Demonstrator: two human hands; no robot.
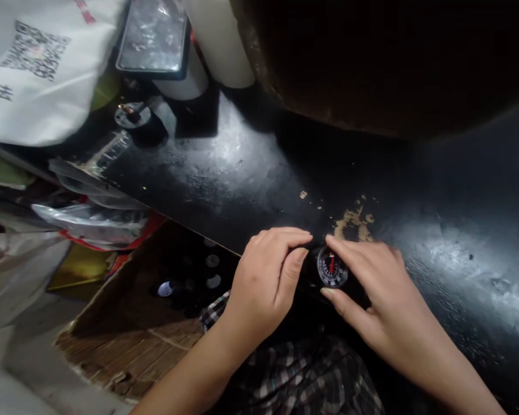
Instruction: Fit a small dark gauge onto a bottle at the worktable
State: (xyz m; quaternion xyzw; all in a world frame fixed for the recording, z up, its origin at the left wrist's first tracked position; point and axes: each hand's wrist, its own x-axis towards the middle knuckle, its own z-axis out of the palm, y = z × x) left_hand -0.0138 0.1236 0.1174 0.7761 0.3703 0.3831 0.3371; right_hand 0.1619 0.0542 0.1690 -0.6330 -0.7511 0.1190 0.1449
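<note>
A small round dial gauge (332, 267) with a dark face and a red needle sits at the near edge of a black worn tabletop (225, 178). My left hand (266, 282) curls its fingers and thumb around the dark body just left of the dial. On the dial's right side, my right hand (372, 288) pinches the rim between forefinger and thumb. What the gauge is fixed to is hidden under my hands.
A phone (153, 37) lies face up at the back left, beside white cylinders (218, 40) and a white printed bag (38, 69). Plastic bags (95, 222) pile at the left edge. Below the table are a woven mat (134, 351) and plaid cloth (303, 374).
</note>
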